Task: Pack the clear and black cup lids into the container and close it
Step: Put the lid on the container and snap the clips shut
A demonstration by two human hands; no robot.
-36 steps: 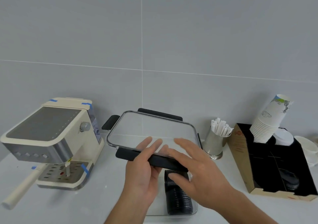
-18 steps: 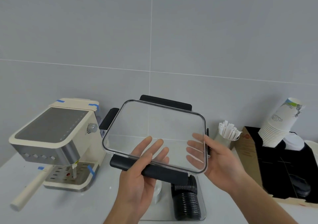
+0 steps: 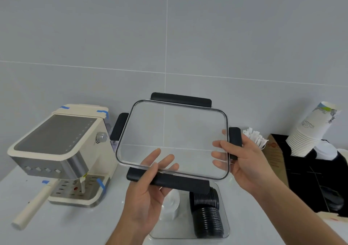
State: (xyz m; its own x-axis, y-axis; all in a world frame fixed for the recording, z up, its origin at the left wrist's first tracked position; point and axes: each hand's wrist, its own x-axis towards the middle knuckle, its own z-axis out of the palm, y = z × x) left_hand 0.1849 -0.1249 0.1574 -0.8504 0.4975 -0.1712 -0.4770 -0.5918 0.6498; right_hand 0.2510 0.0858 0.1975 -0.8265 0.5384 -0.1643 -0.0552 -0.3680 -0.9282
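I hold the clear container lid (image 3: 175, 129), which has black clasps on its four sides, tilted up in the air in front of me. My left hand (image 3: 148, 190) grips its near long clasp, fingers showing through the plastic. My right hand (image 3: 243, 160) holds its right short clasp. Below the lid, the clear container (image 3: 225, 231) stands on the counter. Inside it lie a row of black cup lids (image 3: 207, 214) on the right and a stack of clear cup lids (image 3: 171, 207) on the left, partly hidden by my left hand.
A cream espresso machine (image 3: 62, 150) with a long handle stands at the left. At the right are a cup of white sticks (image 3: 254, 137), a cardboard organiser (image 3: 276, 160) with black compartments, and a leaning stack of paper cups (image 3: 312, 131). The grey tiled wall is close behind.
The lid has been raised and tilted up toward me. My right hand has moved from the lid's near edge to its right clasp.
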